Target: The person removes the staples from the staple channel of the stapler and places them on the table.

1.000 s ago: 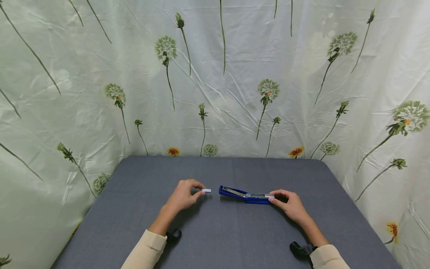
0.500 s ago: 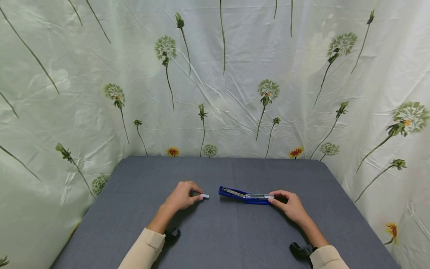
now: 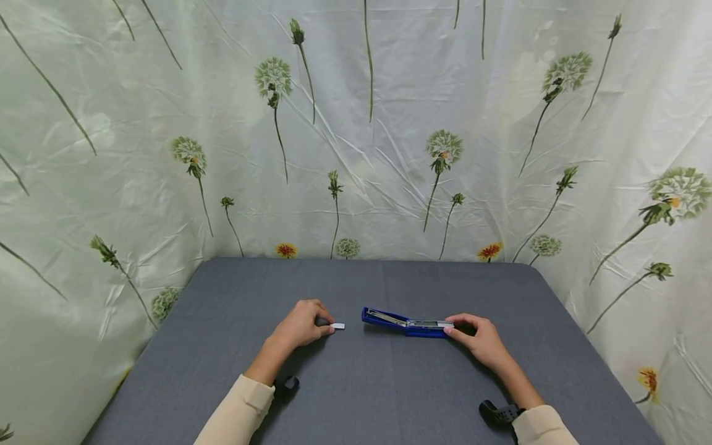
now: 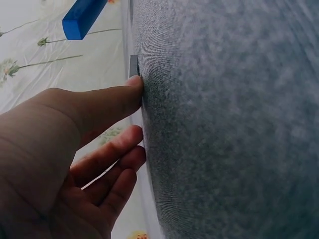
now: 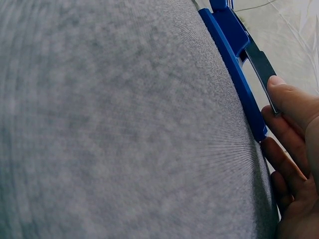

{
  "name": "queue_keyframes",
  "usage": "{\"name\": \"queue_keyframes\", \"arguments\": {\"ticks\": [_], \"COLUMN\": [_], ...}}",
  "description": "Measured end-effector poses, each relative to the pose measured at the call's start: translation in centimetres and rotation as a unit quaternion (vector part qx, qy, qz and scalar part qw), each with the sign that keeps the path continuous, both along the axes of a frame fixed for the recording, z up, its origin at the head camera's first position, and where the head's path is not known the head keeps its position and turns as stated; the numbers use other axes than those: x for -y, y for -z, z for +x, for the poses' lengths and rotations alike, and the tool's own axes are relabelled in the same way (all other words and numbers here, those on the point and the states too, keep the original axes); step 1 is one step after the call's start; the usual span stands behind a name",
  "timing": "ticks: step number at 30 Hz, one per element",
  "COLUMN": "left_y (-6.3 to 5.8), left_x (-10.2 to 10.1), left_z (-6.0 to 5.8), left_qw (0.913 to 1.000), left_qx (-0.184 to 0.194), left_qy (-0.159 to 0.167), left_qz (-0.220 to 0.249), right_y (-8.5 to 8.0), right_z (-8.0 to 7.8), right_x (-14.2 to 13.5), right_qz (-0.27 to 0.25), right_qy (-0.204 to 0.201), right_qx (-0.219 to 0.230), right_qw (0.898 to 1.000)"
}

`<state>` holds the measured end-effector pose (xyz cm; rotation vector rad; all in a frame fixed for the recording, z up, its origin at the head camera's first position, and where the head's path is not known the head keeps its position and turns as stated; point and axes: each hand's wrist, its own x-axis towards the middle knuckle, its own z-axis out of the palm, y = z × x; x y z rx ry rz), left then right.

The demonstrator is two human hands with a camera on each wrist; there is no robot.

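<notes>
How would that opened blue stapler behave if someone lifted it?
The blue stapler might swing at its hinge, since it is folded wide open. The raised half could droop if lifted, as the right hand pinches only the opposite end. Its smooth-looking silvery strip may feel slippery.

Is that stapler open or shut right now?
Open: the stapler's top lies folded back, away from the right hand, with the metal magazine exposed.

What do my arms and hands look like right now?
Your left sleeve and right sleeve are plain cream. Your left hand and right hand are ungloved. A curved black wrist device shows beside each sleeve's end; no cables visible.
</notes>
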<state>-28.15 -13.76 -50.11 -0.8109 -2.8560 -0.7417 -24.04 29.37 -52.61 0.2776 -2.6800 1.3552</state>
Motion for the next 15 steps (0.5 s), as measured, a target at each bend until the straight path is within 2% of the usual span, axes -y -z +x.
{"name": "queue_keyframes", "arguments": {"ticks": [8,15], "left_y": [-0.13,-0.19], "left_x": [0.05,0.03], "left_z": [0.03,-0.01], "left_qw": [1.0,0.9995], "left_qx": [0.003,0.028], "left_qy": [-0.002,-0.01], "left_qz": [-0.003,0.011], "right_y": [0.21,0.23], "right_z": [-0.17,-0.18], "right_x": [0.02,-0.05], "right_qz": [0.008,0.007], "right_qy": [0.005,0.005], "right_qx": [0.004,0.0], "right_qw": [1.0,1.0]}}
